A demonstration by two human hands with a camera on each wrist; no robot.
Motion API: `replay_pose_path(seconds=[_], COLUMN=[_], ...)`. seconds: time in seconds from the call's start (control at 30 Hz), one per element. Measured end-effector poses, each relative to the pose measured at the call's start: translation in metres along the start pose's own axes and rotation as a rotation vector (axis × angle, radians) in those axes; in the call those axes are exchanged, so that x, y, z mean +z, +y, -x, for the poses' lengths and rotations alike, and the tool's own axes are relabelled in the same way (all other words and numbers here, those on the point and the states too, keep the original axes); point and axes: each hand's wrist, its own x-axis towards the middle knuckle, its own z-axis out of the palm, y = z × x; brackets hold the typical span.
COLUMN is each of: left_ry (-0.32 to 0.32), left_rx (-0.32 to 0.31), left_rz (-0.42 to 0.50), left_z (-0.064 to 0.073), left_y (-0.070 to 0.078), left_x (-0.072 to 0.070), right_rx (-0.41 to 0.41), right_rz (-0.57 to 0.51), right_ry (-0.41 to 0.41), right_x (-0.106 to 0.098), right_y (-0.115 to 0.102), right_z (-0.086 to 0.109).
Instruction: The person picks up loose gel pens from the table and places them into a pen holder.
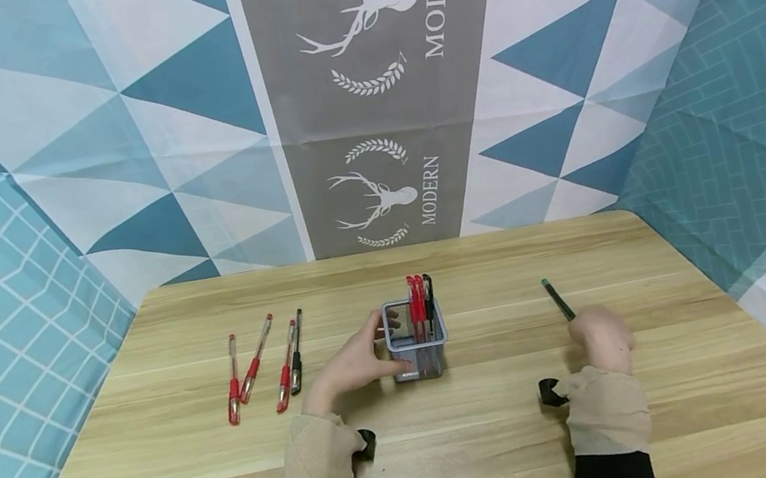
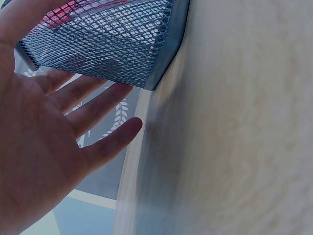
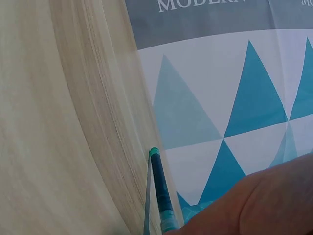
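Note:
A square mesh pen holder [image 1: 420, 361] stands upright in the middle of the table, with two red pens [image 1: 418, 305] and a black pen [image 1: 429, 299] leaning at its right side. My left hand [image 1: 352, 364] is round its left side, thumb along the front and fingers at the back. In the left wrist view those fingers lie spread against the mesh [image 2: 107, 49]. To the right, my right hand [image 1: 602, 333] grips a green-ended pen [image 1: 558, 299] low over the table. The pen's green tip and clip point away from the hand in the right wrist view; its rear part is hidden by the hand.
On the left of the table lie three red pens [image 1: 234, 387] and another black pen [image 1: 296, 363], close together. A patterned cloth backdrop [image 1: 364, 124] rises behind the table's far edge, with blue cloth on both sides.

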Motion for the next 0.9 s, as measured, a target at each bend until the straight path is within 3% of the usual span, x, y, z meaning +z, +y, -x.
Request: replay_pose_path(seconds=[0.23,0.67,0.9], left_ry=[0.000,0.018,0.013], left_rx=[0.012,0.002,-0.010], left_rz=[0.013,-0.008,-0.015], left_z=[0.000,-0.001,-0.002], left_y=[0.000,0.001,0.000], left_x=[0.000,0.001,0.000], right_rx=[-0.045,-0.091,-0.146], right_rz=[-0.101,-0.218,-0.318], right_ry=[0.043,0.269,0.437], right_x=[-0.001,-0.002,0.000], right_y=[-0.003,-0.010,-0.012], right_z=[0.003,0.001,0.000])
